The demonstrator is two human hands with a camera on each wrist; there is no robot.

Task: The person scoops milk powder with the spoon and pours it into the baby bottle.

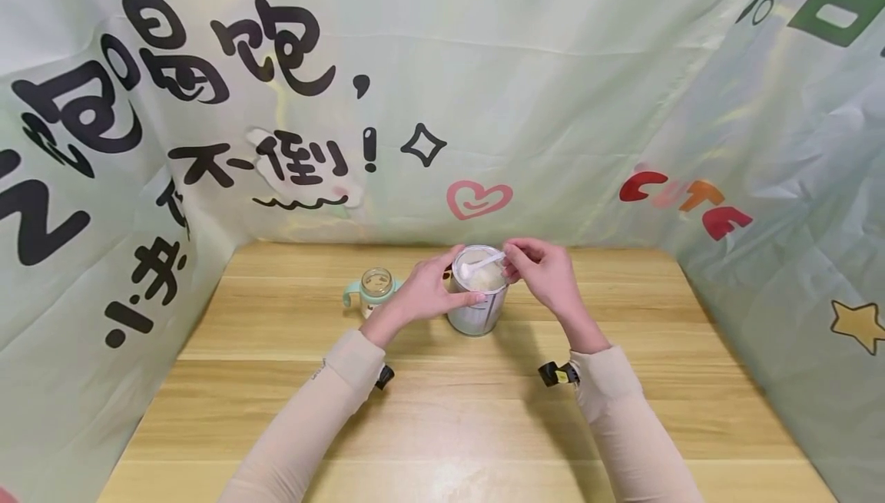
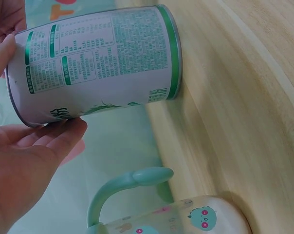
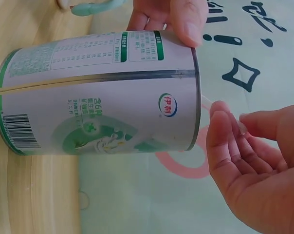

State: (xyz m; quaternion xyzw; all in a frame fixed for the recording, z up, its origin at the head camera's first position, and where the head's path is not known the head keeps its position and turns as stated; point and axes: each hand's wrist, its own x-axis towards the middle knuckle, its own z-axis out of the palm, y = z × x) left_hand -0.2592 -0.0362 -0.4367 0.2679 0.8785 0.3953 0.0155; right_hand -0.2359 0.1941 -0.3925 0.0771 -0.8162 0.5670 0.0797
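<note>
one upright can (image 1: 475, 317) stands on the wooden surface (image 1: 442, 411). the left hand (image 1: 430, 289) grasps it near the rim, thumb on the near side. the right hand (image 1: 548, 274) pinches the handle of a white scoop (image 1: 469, 269), whose bowl shows against pale powder (image 1: 488, 281) at the open mouth. a mint-handled bottle (image 1: 376, 285) stands to the can's left.

The can (image 3: 103, 100) bears the brand 伊利 (image 3: 168, 105), a barcode (image 3: 21, 132) and what looks like 含6种; its fine print blurs. The backdrop (image 1: 539, 96) reads 喝饱, 不倒! and CUTE.
</note>
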